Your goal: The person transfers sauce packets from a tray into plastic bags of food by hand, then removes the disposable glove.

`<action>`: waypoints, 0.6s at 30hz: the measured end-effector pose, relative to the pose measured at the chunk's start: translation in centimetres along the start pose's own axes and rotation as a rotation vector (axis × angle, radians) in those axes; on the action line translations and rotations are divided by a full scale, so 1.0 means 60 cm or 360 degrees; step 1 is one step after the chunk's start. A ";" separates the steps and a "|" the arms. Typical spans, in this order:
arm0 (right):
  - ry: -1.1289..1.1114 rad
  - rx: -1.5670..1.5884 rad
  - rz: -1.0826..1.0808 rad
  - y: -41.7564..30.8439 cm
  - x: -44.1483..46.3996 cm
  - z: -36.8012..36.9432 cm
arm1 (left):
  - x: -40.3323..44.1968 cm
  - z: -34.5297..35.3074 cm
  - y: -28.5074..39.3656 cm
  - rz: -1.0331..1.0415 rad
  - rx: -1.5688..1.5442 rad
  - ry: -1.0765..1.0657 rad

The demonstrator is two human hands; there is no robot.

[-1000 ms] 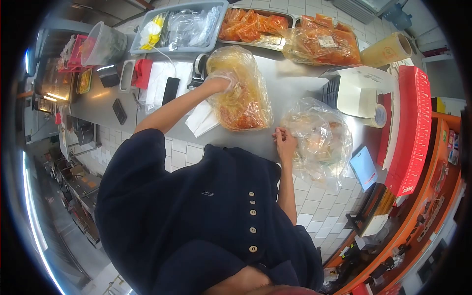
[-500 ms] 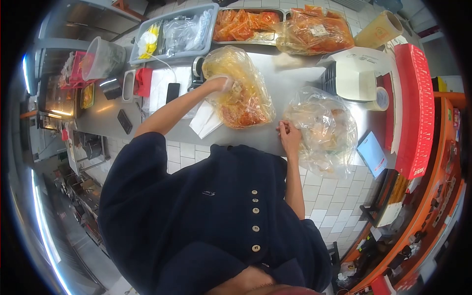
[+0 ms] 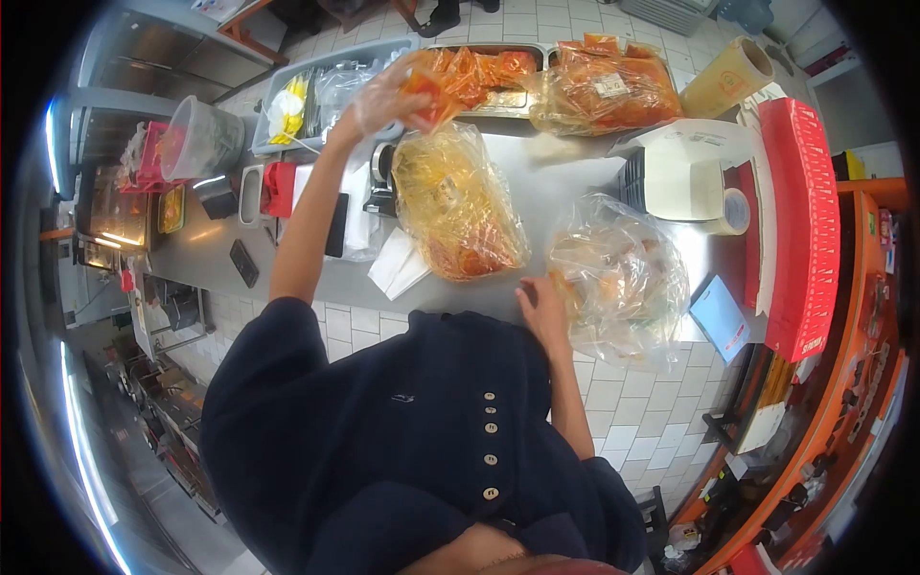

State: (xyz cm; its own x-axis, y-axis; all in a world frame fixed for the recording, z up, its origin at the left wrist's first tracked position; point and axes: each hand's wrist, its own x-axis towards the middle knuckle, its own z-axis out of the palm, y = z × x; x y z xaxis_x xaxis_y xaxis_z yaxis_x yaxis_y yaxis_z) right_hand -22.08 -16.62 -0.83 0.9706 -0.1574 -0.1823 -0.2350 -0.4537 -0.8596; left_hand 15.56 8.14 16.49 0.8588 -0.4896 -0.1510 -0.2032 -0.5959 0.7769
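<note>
My left hand (image 3: pixel 379 101), in a clear glove, is raised over the back of the counter, closed on a small plastic packet of orange-red food (image 3: pixel 427 100). Just below it, a large clear bag of yellowish and reddish contents (image 3: pixel 455 206) lies on the counter, partly covering a black device (image 3: pixel 381 180). My bare right hand (image 3: pixel 544 309) is at the counter's front edge with its fingers apart, holding nothing. Beside it lies a second clear bag (image 3: pixel 623 273), its contents blurred by creases; whether the hand touches it I cannot tell.
Behind stand a metal tray of orange-red packets (image 3: pixel 494 101), a large bag of similar packets (image 3: pixel 604 91) and a blue-grey bin (image 3: pixel 273 115). To the right are paper trays (image 3: pixel 680 182), a tape roll (image 3: pixel 735 212) and a red box (image 3: pixel 805 230). A phone (image 3: pixel 243 263) lies left.
My left hand has come out of the large bag and moved up and left, now with an orange-red packet in it. My right hand has shifted slightly left and its fingers have spread.
</note>
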 end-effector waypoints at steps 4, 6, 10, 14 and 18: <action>-0.0346 0.0149 0.0050 -0.015 -0.025 -0.014 | 0.132 0.084 -0.033 0.0007 -0.0348 0.0156; -0.0436 0.0457 0.0297 -0.016 -0.052 -0.034 | 0.197 0.132 -0.089 -0.0234 -0.0330 0.0107; -0.0473 0.0968 0.0713 0.032 -0.149 -0.053 | 0.271 0.199 -0.208 0.0052 0.0164 0.0336; -0.0158 0.0834 0.1090 0.044 -0.263 -0.059 | 0.278 0.195 -0.207 0.0087 0.1001 0.0126; -0.0239 0.0730 0.1326 0.045 -0.356 -0.036 | 0.200 0.159 -0.090 0.0048 0.1430 -0.0002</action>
State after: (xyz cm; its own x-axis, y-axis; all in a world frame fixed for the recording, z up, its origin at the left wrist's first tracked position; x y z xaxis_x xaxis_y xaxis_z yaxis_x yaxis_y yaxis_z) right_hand -43.55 -16.34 1.78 0.5056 -0.1456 -0.8504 -0.8393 0.1452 -0.5239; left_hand 22.47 -0.56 4.67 0.8467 -0.5135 -0.1393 -0.5174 -0.8557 0.0095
